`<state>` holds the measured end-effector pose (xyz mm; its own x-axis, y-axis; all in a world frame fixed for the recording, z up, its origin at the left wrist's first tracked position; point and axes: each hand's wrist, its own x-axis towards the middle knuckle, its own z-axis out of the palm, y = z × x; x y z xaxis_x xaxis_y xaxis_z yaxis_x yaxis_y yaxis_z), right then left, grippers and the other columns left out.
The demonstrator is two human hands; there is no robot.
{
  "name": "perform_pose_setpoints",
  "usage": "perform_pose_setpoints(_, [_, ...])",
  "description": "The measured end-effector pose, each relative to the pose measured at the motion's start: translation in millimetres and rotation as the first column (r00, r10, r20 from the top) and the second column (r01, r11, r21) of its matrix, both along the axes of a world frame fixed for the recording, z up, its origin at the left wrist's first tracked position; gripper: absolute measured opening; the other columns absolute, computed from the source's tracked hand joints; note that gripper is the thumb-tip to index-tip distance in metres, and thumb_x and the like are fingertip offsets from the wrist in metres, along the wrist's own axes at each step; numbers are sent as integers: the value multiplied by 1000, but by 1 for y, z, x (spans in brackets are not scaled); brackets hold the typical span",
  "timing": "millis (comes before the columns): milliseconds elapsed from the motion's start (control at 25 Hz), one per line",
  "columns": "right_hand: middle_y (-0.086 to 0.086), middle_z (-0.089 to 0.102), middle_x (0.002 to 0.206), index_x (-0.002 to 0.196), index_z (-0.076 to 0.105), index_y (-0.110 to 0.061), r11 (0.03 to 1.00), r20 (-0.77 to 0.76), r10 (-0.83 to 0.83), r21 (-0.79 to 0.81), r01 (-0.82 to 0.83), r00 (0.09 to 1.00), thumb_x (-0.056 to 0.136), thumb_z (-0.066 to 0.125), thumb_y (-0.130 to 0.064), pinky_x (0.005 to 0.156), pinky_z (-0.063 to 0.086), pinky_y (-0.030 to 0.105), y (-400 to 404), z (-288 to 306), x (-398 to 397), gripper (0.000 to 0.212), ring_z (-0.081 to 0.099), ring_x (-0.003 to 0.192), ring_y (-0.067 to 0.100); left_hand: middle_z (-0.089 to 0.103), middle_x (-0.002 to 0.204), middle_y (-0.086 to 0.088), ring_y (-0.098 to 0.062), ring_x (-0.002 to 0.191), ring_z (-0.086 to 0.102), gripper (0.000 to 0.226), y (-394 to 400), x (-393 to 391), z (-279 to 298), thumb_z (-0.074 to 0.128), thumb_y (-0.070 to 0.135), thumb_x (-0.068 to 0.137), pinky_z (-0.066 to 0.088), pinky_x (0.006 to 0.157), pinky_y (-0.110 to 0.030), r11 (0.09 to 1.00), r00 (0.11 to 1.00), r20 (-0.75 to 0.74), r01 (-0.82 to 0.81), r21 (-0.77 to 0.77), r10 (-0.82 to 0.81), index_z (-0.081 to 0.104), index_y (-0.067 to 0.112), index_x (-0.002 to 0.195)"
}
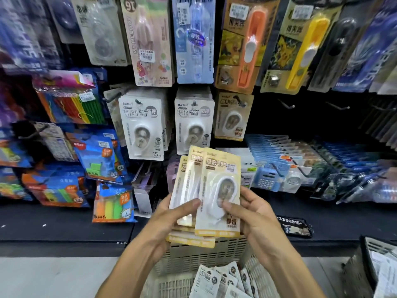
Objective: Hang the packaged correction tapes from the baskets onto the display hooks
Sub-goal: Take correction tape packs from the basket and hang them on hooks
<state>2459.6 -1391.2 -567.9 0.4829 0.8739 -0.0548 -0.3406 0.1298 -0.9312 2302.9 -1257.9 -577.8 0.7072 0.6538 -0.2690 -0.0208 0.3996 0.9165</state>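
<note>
Yellow correction tape packs (217, 190) fanned, left hand (171, 220) and right hand (253, 214) fingers pinching them, above beige basket (193, 259)

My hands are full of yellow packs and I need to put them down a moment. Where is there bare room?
The dark shelf ledge is bare left of the orange-and-blue pack, and again right of the black tag. Bare hooks hang right of the tan hung pack. The beige basket holds white packs; the slanted trays are crowded.
</note>
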Motion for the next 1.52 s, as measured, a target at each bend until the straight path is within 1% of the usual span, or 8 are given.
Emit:
perform_pose_setpoints(480, [1, 76, 106, 123, 61, -28, 959, 357, -266, 9, 282, 895, 95, 68, -22, 63, 61, 45, 32, 87, 70, 29, 74, 91, 26, 81, 93, 4, -17, 80, 79, 62, 56, 4, 99, 94, 21, 53, 59, 57, -23, 917, 993, 6, -115, 382, 122, 70, 24, 110])
perform_pose_setpoints(760, [-11, 67, 60, 104, 64, -28, 906, 387, -367, -56, 419, 846, 97, 63, -28, 32, 34, 19, 32, 96, 72, 7, 52, 36, 5, 81, 95, 2, -18, 82, 79, 55, 41, 22, 115, 92, 20, 56, 58, 57, -20, 940, 996, 81, -53, 338, 27, 70, 24, 107])
perform_pose_setpoints(840, [-7, 73, 80, 118, 56, -27, 906, 313, -351, -125, 404, 883, 96, 66, -27, 38, 45, 24, 35, 95, 73, 24, 59, 44, 10, 81, 96, 2, -17, 83, 79, 52, 41, 26, 118, 90, 19, 57, 58, 58, -19, 941, 994, 104, -61, 332, 28, 71, 25, 105])
perform_pose_setpoints(960, [-1, 60, 127, 128, 45, -36, 896, 313, -296, -236, 376, 902, 93, 71, -27, 85, 60, 46, 41, 86, 64, 44, 71, 96, 25, 81, 94, 3, -15, 81, 79, 47, 41, 34, 116, 90, 11, 65, 58, 58, -18, 942, 994, 94, -78, 326, 49, 71, 22, 107])
perform_pose_setpoints(1040, [-4, 67, 125, 118, 61, -31, 952, 345, -158, -197, 236, 925, 87, 72, -43, 93, 57, 44, 43, 85, 48, 34, 70, 103, 23, 81, 94, 3, -14, 82, 78, 42, 40, 39, 112, 88, 8, 71, 58, 59, -18, 940, 998, 61, -46, 337, 27, 70, 22, 107])
perform_pose_setpoints(1160, [0, 78, 102, 107, 71, -23, 990, 355, 17, -137, 34, 935, 73, 73, -53, 65, 60, 30, 44, 90, 30, 45, 76, 87, 18, 81, 100, 5, -12, 90, 78, 58, 38, 41, 109, 97, 19, 60, 59, 66, -19, 924, 996, 6, 84, 374, -93, 70, 24, 110])
perform_pose_setpoints(1360, [6, 77, 84, 99, 66, -11, 966, 239, -173, -147, 212, 956, 89, 70, -36, 42, 51, 29, 41, 103, 43, 27, 69, 60, 20, 81, 102, 1, -16, 92, 78, 45, 39, 40, 115, 88, 13, 73, 59, 70, -22, 939, 999, -25, 34, 342, -27, 70, 21, 114])
perform_pose_setpoints(1520, [9, 70, 83, 101, 58, -20, 876, 413, -294, -243, 416, 862, 94, 67, -38, 37, 33, 26, 24, 103, 63, 22, 55, 42, 18, 81, 97, 4, -13, 87, 78, 36, 36, 38, 122, 82, 8, 80, 57, 72, -24, 935, 996, -15, -73, 347, 84, 71, 23, 111])
